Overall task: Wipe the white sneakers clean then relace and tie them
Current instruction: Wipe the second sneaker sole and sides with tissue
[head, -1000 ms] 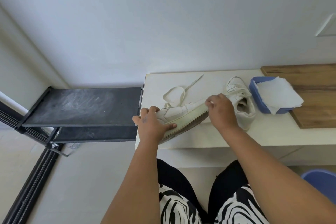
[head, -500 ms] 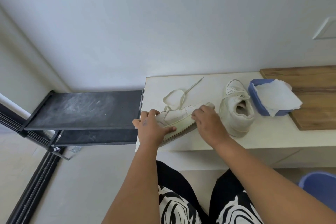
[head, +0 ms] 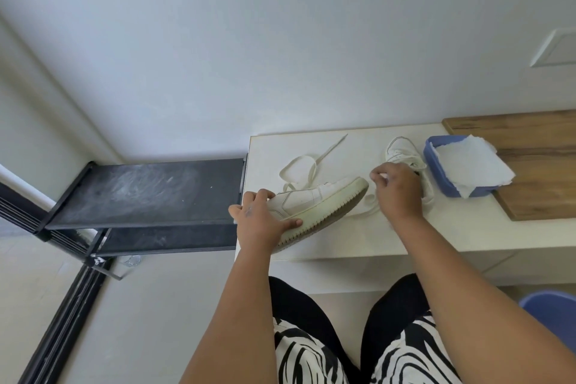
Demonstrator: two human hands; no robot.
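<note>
One white sneaker point(head: 314, 196) lies tilted on its side on the white table point(head: 343, 240), its dirty sole edge facing me. My left hand point(head: 258, 221) grips its heel end. Just past the toe, my right hand point(head: 397, 187) is pinched on a small white wipe that is mostly hidden by the fingers. The second white sneaker point(head: 400, 150) stands behind that hand, partly covered by it. A loose white lace point(head: 299, 165) lies looped on the table behind the held sneaker.
A blue tub point(head: 436, 171) holding white paper towels point(head: 467, 165) sits right of the sneakers, on the edge of a wooden board point(head: 536, 150). A black shelf rack point(head: 149, 190) adjoins the table's left side. A blue object point(head: 551, 312) shows at the lower right.
My right hand slid along the sole edge toward the middle, then back out past the toe. The left hand kept its hold on the heel and the sneaker tipped slightly.
</note>
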